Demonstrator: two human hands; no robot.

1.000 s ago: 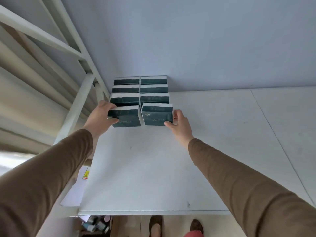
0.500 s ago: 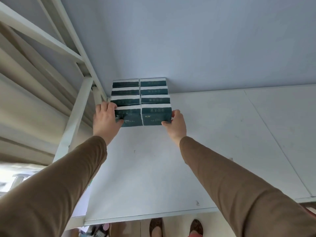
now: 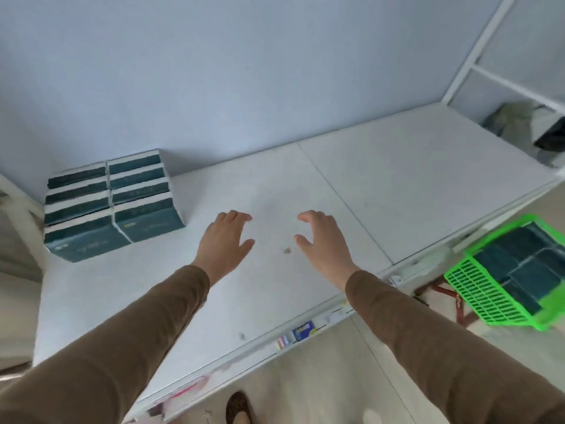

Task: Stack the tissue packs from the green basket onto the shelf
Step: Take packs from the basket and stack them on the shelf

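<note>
My left hand: my left hand (image 3: pixel 224 240) has let go of the packs. A moment ago it pressed the left side of the front pack. Now it floats over the shelf with its fingers spread and holds nothing.

My right hand: my right hand (image 3: pixel 324 240) has let go too. It was pushing the right side of the front pack. Now it is spread wide, with nothing in it, just beside my left hand.

The packs on the shelf: the dark green tissue packs with white edges (image 3: pixel 113 203) sit in two neat rows at the back left of the flat white shelf (image 3: pixel 382 191), close to the pale blue wall (image 3: pixel 244 71). They look snug together, so I think that batch is done.

Where I look: my head has turned to the right. Now I can see the bright green plastic basket (image 3: pixel 477 289) off the right end of the shelf, lower down.

What is left: more dark green tissue packs in the basket (image 3: pixel 526 264) are waiting. The job is not finished.

What comes next: I think I should reach over to the basket and take more packs. There is lots of room on the shelf next to the rows.
</note>
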